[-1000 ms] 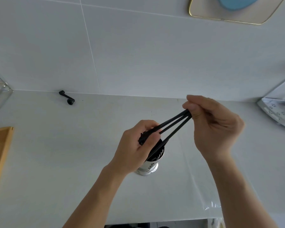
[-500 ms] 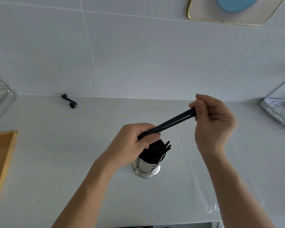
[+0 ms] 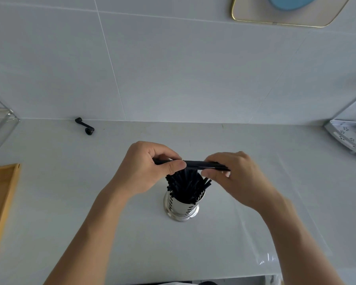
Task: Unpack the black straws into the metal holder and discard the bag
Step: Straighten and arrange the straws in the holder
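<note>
Fingers (image 3: 174, 166) of my left hand (image 3: 144, 171) pinch one end of a small bundle of black straws (image 3: 195, 164), and the fingers of my right hand (image 3: 238, 177) are clamped on the other end, so both hands hold the same bundle. It lies level, its long axis running left to right, directly above the metal holder (image 3: 182, 204), which stands upright on the table (image 3: 132, 233) already packed with straws that fan out of its mouth. The holder sits straight below the bundle, between my wrists, about equally near to either hand. To go in, I judge the bundle must be tipped on end over the opening.

A second ago the bundle slanted up toward the right hand with its straws splayed; now they are gathered and flat, and the right hand has dropped lower. The clear bag (image 3: 263, 258) seems to lie flat on the table at right, though I can only make out its glinting edge.
</note>
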